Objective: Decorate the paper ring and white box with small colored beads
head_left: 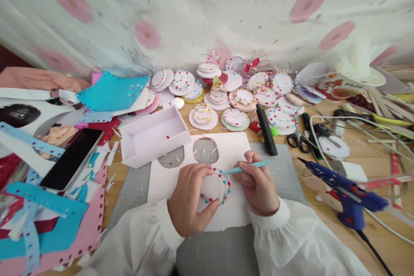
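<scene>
The wooden table (113, 180) carries everything I work with, and my grey cutting mat (213, 255) lies on it right in front of me. Over the mat's middle I have a white sheet (234, 146) with two round holes cut near its far edge. A lidless white box (161, 148) sits across the sheet's far left corner. Past the mat's left edge a phone (73, 159) rests among coloured offcuts; past its right edge lies a blue glue gun (346, 192). Star-trimmed discs (207, 123) stand in a crowd beyond the mat's far edge.

My left hand (194, 198) grips a ring (228, 186) from its left side, fingers at the top of the rim and thumb at the bottom. The ring is over the white sheet, nearer me than the holes; I can't tell whether it touches the paper. My right hand (258, 183) pinches a slim turquoise tool (258, 164), its tip pointing at the ring's upper right rim. The tip is too blurred to say whether it makes contact.

To do this neatly, I'd hold the left pinch firm but gentle, so the thin rim doesn't bend. I'd steady the right hand on the mat, nudge lightly with the tip, and turn the ring rather than twist my wrist. My left fingers should stay clear of the point, and the small red and blue stars shouldn't be pressed loose.
</scene>
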Demonstrator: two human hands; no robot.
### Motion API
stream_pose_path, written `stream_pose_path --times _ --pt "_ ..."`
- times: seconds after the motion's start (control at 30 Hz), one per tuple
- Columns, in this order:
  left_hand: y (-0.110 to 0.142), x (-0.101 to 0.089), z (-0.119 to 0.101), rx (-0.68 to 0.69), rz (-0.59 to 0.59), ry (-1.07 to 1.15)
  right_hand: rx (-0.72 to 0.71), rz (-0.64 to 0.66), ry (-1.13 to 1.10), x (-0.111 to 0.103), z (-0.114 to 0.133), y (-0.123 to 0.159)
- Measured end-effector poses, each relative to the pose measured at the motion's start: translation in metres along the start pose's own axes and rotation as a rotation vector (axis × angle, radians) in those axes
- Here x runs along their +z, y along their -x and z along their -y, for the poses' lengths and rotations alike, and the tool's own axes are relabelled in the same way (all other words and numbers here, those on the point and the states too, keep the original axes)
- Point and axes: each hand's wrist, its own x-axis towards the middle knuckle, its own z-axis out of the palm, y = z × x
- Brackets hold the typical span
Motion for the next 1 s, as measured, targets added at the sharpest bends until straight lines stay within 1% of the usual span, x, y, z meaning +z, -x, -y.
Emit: stream_pose_path --times 0.17,0.27,0.33,0.53,0.7,0.77,0.83,0.9,1.0 --pt "0.0 0.0 0.001 0.011 0.017 0.001 -0.031 -0.088 0.01 0.003 -0.001 -0.001" --pt "0.001 0.001 0.0 -0.02 -0.013 -0.005 -0.081 -0.15 -0.019 0.004 0.002 -0.003" --pt "0.0 0.001 0.0 -0.04 -0.027 -0.019 -0.117 -0.169 -0.048 0.004 0.005 -0.003" --pt "-0.001 -0.001 0.001 -0.009 0.004 -0.082 -0.131 -0.115 -0.053 0.0 0.006 -0.004" --pt "-0.001 -0.002 0.002 0.041 -0.032 -0.127 -0.174 -0.056 -0.047 -0.002 0.003 -0.005" --pt "-0.001 -0.007 0.0 -0.006 -0.086 -0.128 -0.224 -0.057 -0.001 -0.002 0.003 -0.005" --pt "0.0 -0.014 -0.005 -0.094 -0.13 -0.087 -0.31 -0.06 0.109 -0.001 0.003 -0.003" --pt "0.002 -0.024 -0.011 -0.175 -0.129 -0.024 -0.417 -0.03 0.274 -0.002 0.003 0.0" --pt "0.005 -0.039 -0.017 -0.27 -0.101 0.064 -0.547 0.058 0.514 -0.005 0.001 0.006"
